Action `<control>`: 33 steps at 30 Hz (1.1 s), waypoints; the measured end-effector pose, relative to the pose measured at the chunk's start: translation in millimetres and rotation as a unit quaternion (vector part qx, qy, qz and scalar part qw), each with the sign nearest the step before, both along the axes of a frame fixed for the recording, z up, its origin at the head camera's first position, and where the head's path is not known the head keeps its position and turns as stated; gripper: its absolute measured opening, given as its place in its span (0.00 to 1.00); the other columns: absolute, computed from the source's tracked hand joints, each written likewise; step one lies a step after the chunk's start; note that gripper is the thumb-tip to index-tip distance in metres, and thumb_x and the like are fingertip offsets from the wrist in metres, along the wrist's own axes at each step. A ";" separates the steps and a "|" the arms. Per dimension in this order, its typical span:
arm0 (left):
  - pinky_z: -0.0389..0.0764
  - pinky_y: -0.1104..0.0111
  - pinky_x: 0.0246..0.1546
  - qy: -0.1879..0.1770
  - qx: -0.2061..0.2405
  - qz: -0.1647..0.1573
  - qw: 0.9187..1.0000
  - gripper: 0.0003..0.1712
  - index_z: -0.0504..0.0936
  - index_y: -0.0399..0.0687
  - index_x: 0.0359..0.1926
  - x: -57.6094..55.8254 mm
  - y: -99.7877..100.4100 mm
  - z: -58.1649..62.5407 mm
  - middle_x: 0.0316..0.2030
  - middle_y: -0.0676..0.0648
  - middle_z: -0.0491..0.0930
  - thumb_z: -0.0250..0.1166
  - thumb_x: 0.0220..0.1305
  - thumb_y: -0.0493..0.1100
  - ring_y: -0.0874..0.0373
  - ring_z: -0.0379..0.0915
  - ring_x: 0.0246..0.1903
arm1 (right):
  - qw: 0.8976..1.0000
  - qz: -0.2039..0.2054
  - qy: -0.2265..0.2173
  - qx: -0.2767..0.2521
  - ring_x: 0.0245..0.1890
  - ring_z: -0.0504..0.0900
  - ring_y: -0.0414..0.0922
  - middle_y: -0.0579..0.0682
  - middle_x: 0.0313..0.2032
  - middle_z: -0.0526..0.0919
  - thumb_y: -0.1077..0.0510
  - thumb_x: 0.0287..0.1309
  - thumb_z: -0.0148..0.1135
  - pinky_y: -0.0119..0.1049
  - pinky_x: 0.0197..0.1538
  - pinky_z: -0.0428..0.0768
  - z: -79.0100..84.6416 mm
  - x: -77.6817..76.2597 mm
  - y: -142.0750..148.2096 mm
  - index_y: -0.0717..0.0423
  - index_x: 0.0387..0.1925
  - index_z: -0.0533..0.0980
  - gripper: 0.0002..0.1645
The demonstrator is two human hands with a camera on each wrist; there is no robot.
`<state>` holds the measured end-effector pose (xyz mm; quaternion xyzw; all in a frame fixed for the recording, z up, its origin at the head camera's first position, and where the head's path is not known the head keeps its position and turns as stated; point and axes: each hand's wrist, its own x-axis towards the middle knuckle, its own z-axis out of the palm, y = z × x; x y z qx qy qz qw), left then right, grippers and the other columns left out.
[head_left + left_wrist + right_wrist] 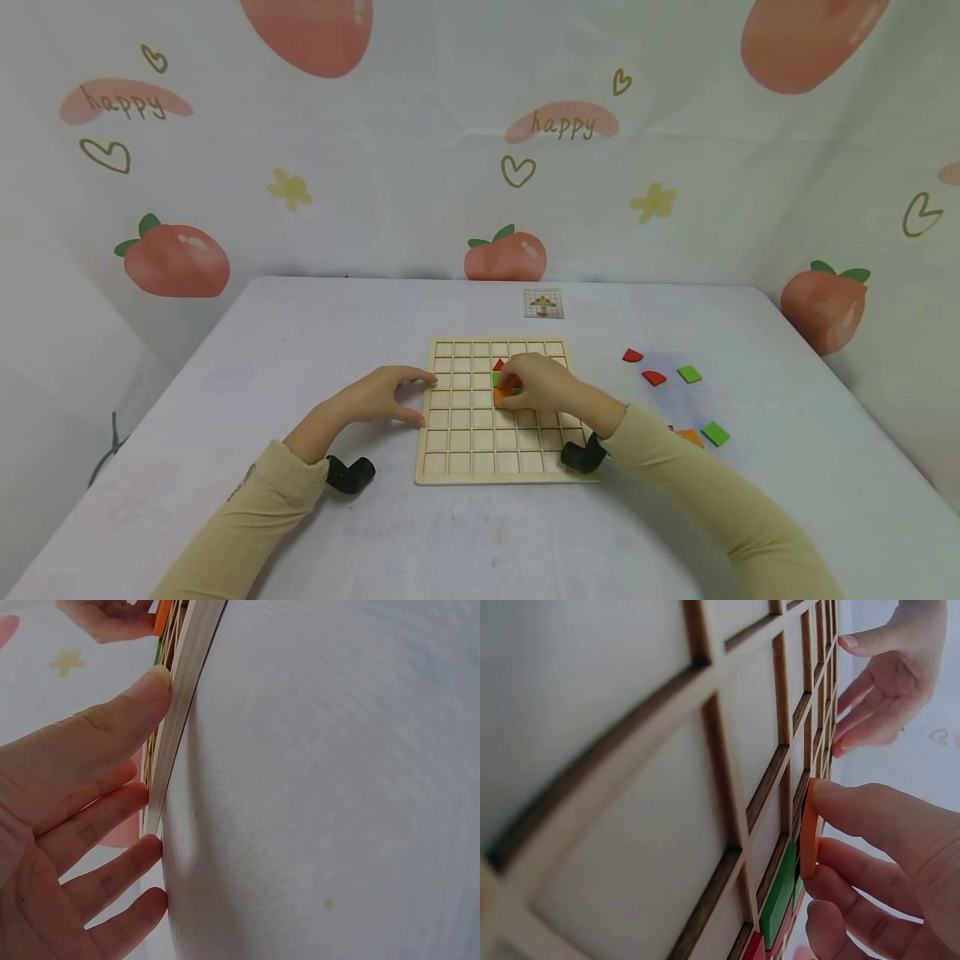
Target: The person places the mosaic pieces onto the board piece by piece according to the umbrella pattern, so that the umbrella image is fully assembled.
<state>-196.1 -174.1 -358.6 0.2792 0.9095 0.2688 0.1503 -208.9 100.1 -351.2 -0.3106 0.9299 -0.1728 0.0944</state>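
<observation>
A wooden grid board (459, 417) lies flat on the white table. Over its middle, my right hand (538, 383) pinches an orange tile (810, 829) between thumb and fingers. In the right wrist view the orange tile stands on edge to the camera, at the grid cells beside a green tile (780, 889). A red piece (499, 365) shows just past the fingertips in the head view; other pieces there are partly hidden by the hand. My left hand (378, 396) is at the board's left edge, thumb and fingers spread, the thumb touching the rim.
To the right of the board lie two red quarter-round pieces (654, 378), a green tile (689, 374), another green tile (715, 433) and an orange piece (691, 438) partly behind the right sleeve. A small pattern card (543, 303) lies behind the board, before a printed cloth backdrop (405, 200).
</observation>
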 end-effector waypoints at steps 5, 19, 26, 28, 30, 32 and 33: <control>0.69 0.50 0.62 0.003 -0.002 -0.002 1.000 0.35 0.74 0.39 0.58 -0.3 0.6 -0.8 0.58 0.40 0.75 0.73 0.49 0.45 0.41 0.66 0.61 | 1.000 -0.005 0.000 0.002 0.32 0.75 0.39 0.47 0.34 0.83 0.53 0.50 0.69 0.28 0.35 0.75 -0.1 0.8 -0.9 0.54 0.34 0.82 0.11; 0.67 0.50 0.63 0.004 0.001 -0.002 1.000 0.35 0.74 0.38 0.58 -1.1 1.6 -2.3 0.57 0.40 0.75 0.73 0.49 0.45 0.40 0.65 0.62 | 1.000 -0.002 0.001 -0.005 0.31 0.75 0.38 0.46 0.33 0.83 0.53 0.50 0.69 0.27 0.34 0.75 -1.6 0.7 0.0 0.54 0.34 0.81 0.11; 0.68 0.50 0.62 0.004 -0.001 0.001 1.000 0.35 0.74 0.39 0.58 0.1 2.3 -1.1 0.58 0.40 0.75 0.73 0.49 0.45 0.41 0.65 0.62 | 1.000 -0.009 -0.001 -0.008 0.31 0.76 0.39 0.45 0.33 0.82 0.52 0.49 0.70 0.28 0.35 0.75 -3.6 0.4 -0.1 0.53 0.34 0.81 0.11; 0.68 0.50 0.62 0.003 -0.002 0.003 1.000 0.35 0.74 0.39 0.58 0.1 2.4 -0.9 0.58 0.40 0.75 0.73 0.49 0.45 0.41 0.66 0.61 | 1.000 -0.009 -0.003 -0.010 0.32 0.76 0.39 0.45 0.33 0.82 0.52 0.49 0.70 0.28 0.35 0.75 -3.7 0.5 0.0 0.53 0.34 0.81 0.11; 0.68 0.51 0.62 0.001 -0.002 0.005 1.000 0.35 0.74 0.39 0.58 0.0 2.7 -0.8 0.58 0.40 0.75 0.73 0.49 0.45 0.41 0.66 0.61 | 1.000 -0.007 -0.006 -0.014 0.32 0.77 0.39 0.46 0.33 0.83 0.52 0.49 0.70 0.28 0.35 0.75 -3.3 0.5 0.5 0.53 0.34 0.81 0.12; 0.68 0.50 0.62 0.001 -0.003 0.004 1.000 0.35 0.74 0.39 0.58 0.0 2.6 -0.7 0.58 0.40 0.74 0.73 0.49 0.45 0.40 0.66 0.61 | 1.000 -0.008 -0.009 -0.019 0.32 0.76 0.39 0.45 0.33 0.82 0.51 0.49 0.70 0.27 0.35 0.75 -2.1 0.5 1.7 0.53 0.34 0.81 0.12; 0.68 0.50 0.62 -0.002 -0.002 0.006 1.000 0.35 0.74 0.39 0.58 -0.2 2.6 -1.0 0.58 0.40 0.74 0.73 0.49 0.45 0.40 0.66 0.62 | 1.000 -0.010 -0.012 -0.025 0.32 0.76 0.39 0.45 0.33 0.82 0.51 0.49 0.70 0.27 0.35 0.75 -1.0 0.5 2.7 0.53 0.34 0.81 0.12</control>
